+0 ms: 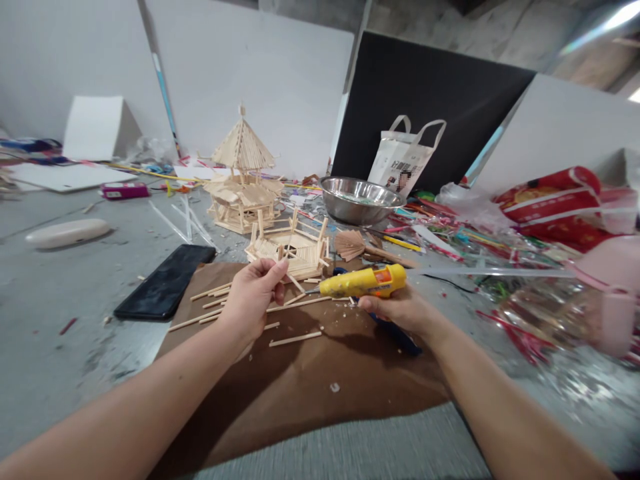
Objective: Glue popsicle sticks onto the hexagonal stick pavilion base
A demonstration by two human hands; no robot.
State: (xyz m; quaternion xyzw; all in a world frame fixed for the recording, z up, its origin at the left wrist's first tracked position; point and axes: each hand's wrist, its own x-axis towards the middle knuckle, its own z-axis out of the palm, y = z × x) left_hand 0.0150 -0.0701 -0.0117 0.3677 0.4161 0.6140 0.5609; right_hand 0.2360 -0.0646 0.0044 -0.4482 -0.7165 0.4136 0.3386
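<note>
Left fingers: thumb and forefinger of the left hand (pixel 257 290) are pinched closed, a thin stick (pixel 295 284) being held between them, its free end angled down to the right.
Right fingers: the yellow glue gun (pixel 363 281) is gripped by the right hand (pixel 403 310), the fingers wrapped from below and largely hidden by the gun and palm.
Nozzle: pointed left, brought close to the lower end of the thin stick (whether contact is made cannot be told).
Glue stick: a long translucent rod (pixel 493 272) is seen running right from the back of the gun.
Beneath the hands: loose sticks (pixel 295 339) are scattered on a brown sheet (pixel 300 380), with pale crumbs among them; a blue-handled tool (pixel 397 335) is partly covered by the right hand.
Just beyond: a low, many-sided stick frame (pixel 310 257) with upright posts is set near the far edge of the sheet; a fan-shaped wooden piece (pixel 350 245) is placed to its right.
Behind the frame: a tiered stick pavilion (pixel 243 150) with a pointed roof is stood upright.
Left side: a dark phone (pixel 165 281) is laid partly on the sheet; a white oval object (pixel 69 234) lies farther out.
Far right: a metal bowl (pixel 363 203) is backed by a white bag (pixel 403 160) (handles up), with red packaging (pixel 555 200) heaped beyond.
</note>
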